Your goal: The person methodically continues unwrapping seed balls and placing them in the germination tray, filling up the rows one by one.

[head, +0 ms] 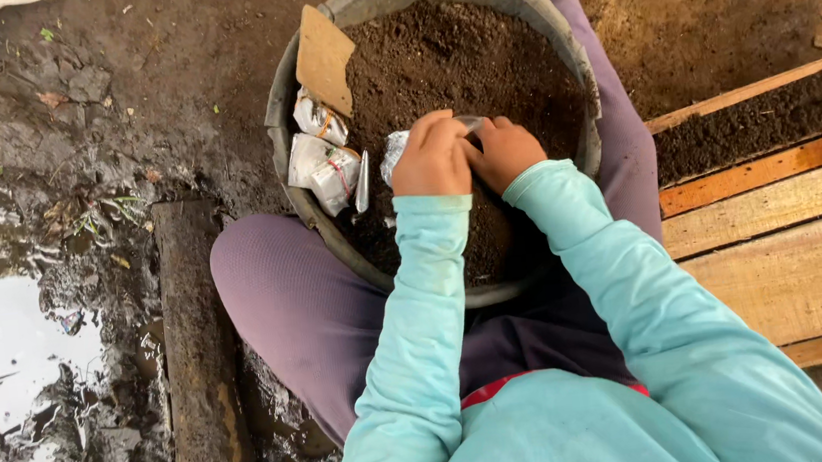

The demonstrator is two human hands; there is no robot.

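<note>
Head view, looking down. Person seated w/ a round tub [290, 102] of dark soil [455, 66] between the knees. Left hand [432, 156] and right hand [504, 152] meet over the soil, just below tub centre, both clenched on a small clear bag [394, 154]; its crinkled lower end shows left of the left hand, its thin rim arcs between the two hands at top. Fingers curl in around the rim, so the bag mouth seems held open, though the opening itself is hidden.

Progress (judged): bag still looks flat and light, i.e. little or no soil in it yet; filling appears at its start. Whether any soil is already inside cannot be told, since the hands cover most of it.

Along the tub's left inner wall: several white packets [324, 159] lying on the soil, apparently unopened or at least not in hand; a slim metal blade-like tool [363, 181] just beside them, untouched; a cardboard piece [324, 58] leaning on the rim. Soil surface is heaped and largely undisturbed.

Right of person: wooden crate [781, 215] w/ a strip of soil in its upper section, no bags visible in it. Left: a log [201, 362], wet mud and a puddle [11, 350].
</note>
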